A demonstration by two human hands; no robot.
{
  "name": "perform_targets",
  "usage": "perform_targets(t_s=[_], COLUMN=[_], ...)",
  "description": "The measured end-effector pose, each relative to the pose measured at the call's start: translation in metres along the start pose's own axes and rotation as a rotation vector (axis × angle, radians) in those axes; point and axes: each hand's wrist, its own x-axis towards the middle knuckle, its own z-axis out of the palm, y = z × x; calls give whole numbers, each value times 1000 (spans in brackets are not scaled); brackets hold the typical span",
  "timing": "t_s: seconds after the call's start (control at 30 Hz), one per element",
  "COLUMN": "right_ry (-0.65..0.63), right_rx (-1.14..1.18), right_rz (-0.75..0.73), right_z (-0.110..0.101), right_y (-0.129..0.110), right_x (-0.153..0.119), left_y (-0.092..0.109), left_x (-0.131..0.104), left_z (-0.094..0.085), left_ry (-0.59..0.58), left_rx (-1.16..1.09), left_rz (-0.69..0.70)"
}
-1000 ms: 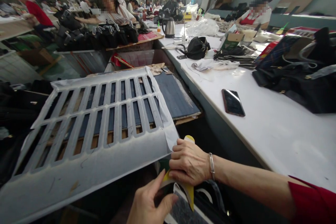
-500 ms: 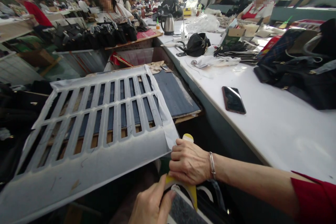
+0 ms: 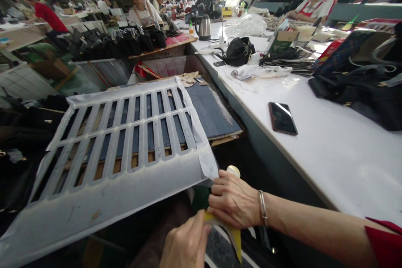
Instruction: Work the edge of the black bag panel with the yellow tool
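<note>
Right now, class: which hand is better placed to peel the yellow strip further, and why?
Probably the left hand: its thumb already pinches the yellow strip's free end. The right hand lies clamped over the strip, holding the piece down beside the white slotted sheet.

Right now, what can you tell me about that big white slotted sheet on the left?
The slotted sheet is a wide, thin, pale grey-white panel, like card or plastic, cut with two rows of long narrow slots. It lies tilted over a dark blue board and wooden edges that show through the slots. Its surface is scuffed and its right corner curls. The right hand sits at that corner.
</note>
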Motion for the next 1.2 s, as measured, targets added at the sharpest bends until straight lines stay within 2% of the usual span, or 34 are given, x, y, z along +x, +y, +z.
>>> perform_targets(t_s=[0.13, 0.2, 0.27, 0.33, 0.43, 0.5, 0.57, 0.7, 0.77, 0.83, 0.9, 1.0, 1.1, 1.2], right_ry=[-12, -13, -19, -36, -86, -138, -165, -48, -29, -42, -15, 66, 86, 78], right_rx=[-1, -5, -11, -20, -16, 12, 87, 406, 491, 526, 667, 982, 1345, 1533], right_rz=[150, 240, 321, 390, 461, 482, 538, 903, 1000, 995, 976, 896, 799, 861], right_z=[4, 6, 7, 5, -3, -10, -16, -17, -13, -9, -6, -6, -4, 3], right_y=[-21, -33, -44, -53, -61, -63, -63, -55, -51, -47, -43, -36, -31, -32], right_x=[-10, -14, -17, -20, -27, -35, -45, -54, -49, -38, -27, -15, -13, -16], left_y=[9, 12, 9, 3, -5, -5, -3, 1, 0, 0, 1, 6, 11, 10], left_x=[4, 6, 8, 10, 16, 19, 23, 25, 26, 26, 26, 26, 27, 25], left_z=[-15, -22, -27, -29, -27, -26, -27, -27, -25, -23, -23, -24, -24, -21], left_ry=[-72, -72, -129, -181, -147, -155, -231, -296, -286, -265, -266, -311, -293, -258], left_rx=[-72, -176, -335, -546, -838, -880, -855, -892, -920, -939, -976, -1051, -1057, -994], left_rz=[9, 2, -33, -143, -338, -358, -315, -284, -307, -351, -382, -377, -351, -340])
